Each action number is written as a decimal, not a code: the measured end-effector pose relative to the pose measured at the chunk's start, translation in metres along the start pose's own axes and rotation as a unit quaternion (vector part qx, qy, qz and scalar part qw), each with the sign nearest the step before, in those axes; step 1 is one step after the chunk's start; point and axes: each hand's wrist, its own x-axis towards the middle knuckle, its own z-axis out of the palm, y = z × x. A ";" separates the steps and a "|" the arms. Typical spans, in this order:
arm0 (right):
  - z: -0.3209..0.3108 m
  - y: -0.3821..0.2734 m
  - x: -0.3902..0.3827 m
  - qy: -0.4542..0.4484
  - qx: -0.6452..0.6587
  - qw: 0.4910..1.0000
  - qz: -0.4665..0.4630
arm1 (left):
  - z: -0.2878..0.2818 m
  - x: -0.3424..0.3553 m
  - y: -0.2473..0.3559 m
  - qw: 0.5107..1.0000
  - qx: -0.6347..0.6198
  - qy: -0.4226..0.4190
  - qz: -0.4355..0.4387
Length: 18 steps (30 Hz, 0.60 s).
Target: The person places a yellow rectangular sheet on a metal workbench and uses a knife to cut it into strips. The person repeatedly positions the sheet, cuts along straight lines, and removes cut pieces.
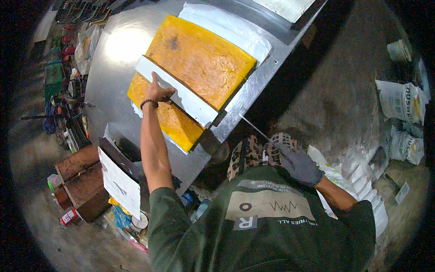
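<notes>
A large yellow slab of cake (201, 56) with a browned, wet-looking top lies on white paper on the metal table. Across it rests a long flat white strip (192, 102), with a narrower band of the slab on its near left side. My bare left hand (158, 92) presses on the strip, index finger and thumb stretched apart. My right hand (301, 167), in a grey glove, is closed low over my lap, away from the slab. From it a long thin knife (254, 126) points up and left to the table's edge; its handle is hidden in the glove.
The metal table (106, 86) has a light-coloured tray (292, 8) at its far right. Brown boxes (81, 181) and a white panel (118, 183) stand at the lower left. White sacks (401, 102) sit on the floor to the right.
</notes>
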 end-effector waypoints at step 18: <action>0.013 -0.105 0.217 0.087 0.264 0.960 0.018 | 0.015 -0.021 0.033 0.983 -0.114 0.127 -0.062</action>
